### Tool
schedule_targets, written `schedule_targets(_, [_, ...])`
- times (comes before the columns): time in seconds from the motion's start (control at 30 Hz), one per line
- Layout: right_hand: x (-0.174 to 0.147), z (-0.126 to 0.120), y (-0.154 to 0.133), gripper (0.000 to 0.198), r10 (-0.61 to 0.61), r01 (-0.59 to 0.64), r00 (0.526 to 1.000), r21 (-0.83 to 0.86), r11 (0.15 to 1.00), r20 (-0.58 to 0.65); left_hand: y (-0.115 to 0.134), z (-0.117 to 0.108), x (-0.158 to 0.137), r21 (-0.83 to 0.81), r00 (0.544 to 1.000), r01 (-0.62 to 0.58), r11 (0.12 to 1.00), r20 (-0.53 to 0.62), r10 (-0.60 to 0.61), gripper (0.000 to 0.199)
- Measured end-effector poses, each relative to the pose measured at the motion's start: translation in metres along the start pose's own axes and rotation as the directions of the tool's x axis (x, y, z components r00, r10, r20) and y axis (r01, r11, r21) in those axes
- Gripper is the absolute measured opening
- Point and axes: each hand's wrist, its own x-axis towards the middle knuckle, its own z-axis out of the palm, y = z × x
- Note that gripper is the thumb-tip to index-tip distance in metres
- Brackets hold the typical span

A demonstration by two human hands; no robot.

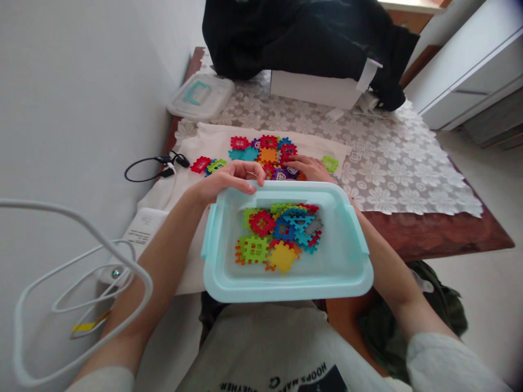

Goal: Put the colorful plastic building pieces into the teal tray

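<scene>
A light-blue plastic box (355,267) is in front of my body, with a loose heap of colourful interlocking plastic building pieces (284,257) inside. My left hand (232,178) is closed at the far rim of the box, its thumb over the edge and its fingers curled just beyond. Behind the box, my right hand (312,166) reaches out with fingers stretched over more interlocking pieces (268,155) on a white cloth (183,188). Its fingertips are at the right side of that pile. The box wall hides part of the right hand and wrist.
A translucent lid (216,98) lies at the back left. Black headphones (151,169) are near the wall. A black cloth (310,38) covers a white box (312,87) at the back. A white cable (81,212) loops at left. One green piece (330,163) lies apart.
</scene>
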Motion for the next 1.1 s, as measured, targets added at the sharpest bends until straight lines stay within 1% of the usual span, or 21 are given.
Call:
schedule_targets(0.07, [0.0,-0.001,0.003,0.048,-0.038,0.038,0.999,0.037,0.999,0.017,0.0,0.0,0.0,0.003,1.0,-0.002,1.0,-0.004,0.002,0.03])
schedule_targets(0.13, [0.0,-0.002,0.004,0.042,-0.055,0.055,0.998,0.061,0.997,0.007,0.0,0.0,0.001,-0.002,1.0,-0.002,1.0,0.0,0.002,0.029])
schedule_targets(0.2, [-0.001,-0.003,0.002,0.042,-0.057,0.056,0.998,0.053,0.997,0.008,0.0,0.0,0.001,-0.01,1.0,-0.004,1.0,0.007,0.005,0.028])
schedule_targets(0.33, [-0.003,-0.003,-0.003,0.052,-0.056,0.055,0.997,0.032,0.998,0.049,0.001,0.001,0.002,-0.013,1.0,-0.008,1.0,0.001,0.008,0.029])
schedule_targets(0.43, [-0.001,-0.001,-0.001,0.048,-0.082,0.077,0.995,0.072,0.994,0.056,0.001,0.001,0.002,-0.019,1.0,-0.004,1.0,-0.001,0.004,0.03])
schedule_targets(0.57, [0.004,0.001,0.003,0.034,-0.104,0.102,0.995,0.187,0.977,0.003,0.001,0.001,0.002,-0.027,1.0,0.0,1.0,0.005,0.0,0.029])
schedule_targets(0.63, [0.005,0.002,0.001,0.029,-0.089,0.095,0.995,0.231,0.968,-0.035,0.001,0.001,0.002,-0.023,1.0,0.001,1.0,0.003,-0.001,0.029])
schedule_targets(0.73, [0.005,0.0,-0.003,0.03,-0.041,0.073,0.993,0.304,0.95,-0.112,0.001,0.001,0.002,-0.006,1.0,-0.003,1.0,0.001,0.003,0.03])
schedule_targets(0.8, [0.003,-0.001,-0.007,0.032,0.008,0.034,0.993,0.342,0.939,-0.12,0.001,0.001,0.002,-0.003,1.0,-0.004,1.0,0.0,0.004,0.029])
schedule_targets(0.83, [0.002,-0.002,-0.008,0.037,0.036,0.004,0.993,0.352,0.936,-0.109,0.001,0.001,0.002,-0.004,1.0,-0.003,1.0,0.001,0.003,0.029])
schedule_targets(0.93, [-0.001,-0.003,-0.008,0.05,0.089,-0.063,0.994,0.325,0.943,-0.063,-0.001,-0.001,0.002,-0.009,1.0,0.003,1.0,0.006,-0.003,0.028])
schedule_targets(1.1, [0.0,-0.002,-0.001,0.046,0.023,-0.014,0.999,0.173,0.985,-0.049,-0.001,-0.001,0.001,-0.006,1.0,0.016,1.0,-0.003,-0.016,0.027])
